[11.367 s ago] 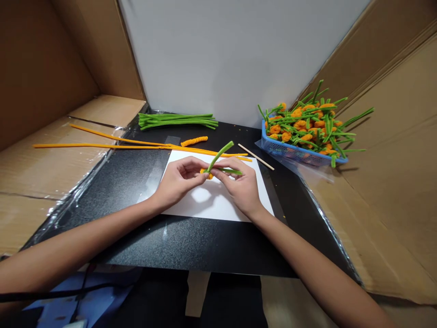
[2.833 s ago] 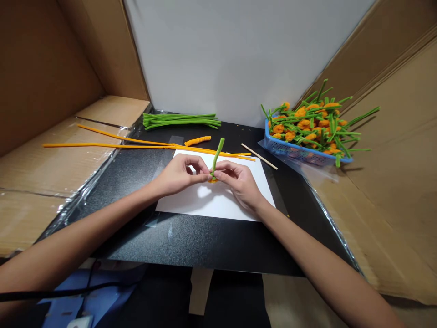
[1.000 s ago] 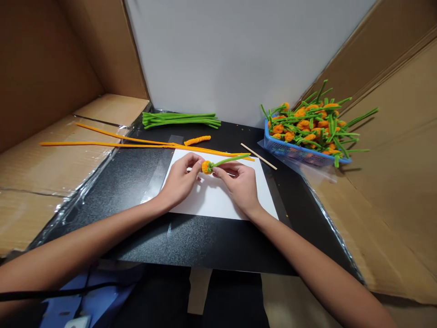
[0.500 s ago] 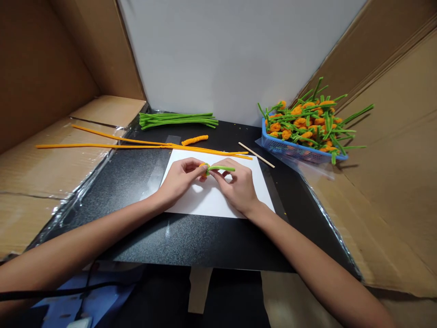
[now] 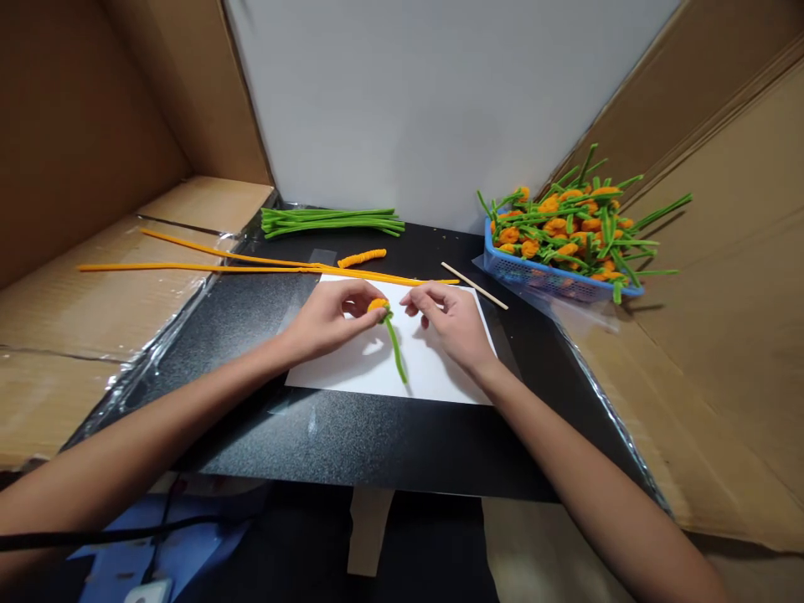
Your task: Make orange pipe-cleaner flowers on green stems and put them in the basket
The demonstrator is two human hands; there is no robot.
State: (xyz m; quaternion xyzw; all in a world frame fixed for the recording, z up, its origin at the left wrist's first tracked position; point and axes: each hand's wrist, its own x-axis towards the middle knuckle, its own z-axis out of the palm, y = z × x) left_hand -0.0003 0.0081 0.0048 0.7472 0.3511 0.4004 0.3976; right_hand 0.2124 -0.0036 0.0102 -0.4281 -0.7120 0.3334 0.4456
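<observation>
Between the thumb and fingers of my left hand (image 5: 332, 318) is a small orange pipe-cleaner flower (image 5: 378, 306). Its green stem (image 5: 395, 347) hangs down toward me over a white sheet of paper (image 5: 352, 377). My right hand (image 5: 453, 325) hovers just right of the flower, apart from it, fingers loosely bent and nothing visible in them. Beyond the hands, long orange pipe cleaners (image 5: 264, 268) lie across the table, with a coiled orange pipe cleaner (image 5: 362, 258) behind them. A thin wooden stick (image 5: 474, 286) rests near the paper's far right corner.
A bundle of green pipe cleaners (image 5: 332, 221) lies at the back of the black table (image 5: 251, 435). At the back right stands a blue basket (image 5: 553, 279) heaped with orange and green pipe-cleaner pieces. Cardboard walls (image 5: 722, 335) flank both sides, and a pale panel closes the back.
My right hand has come away from the flower to the right. The green stem has swung from pointing right to pointing down toward me. My left hand still holds the flower.
</observation>
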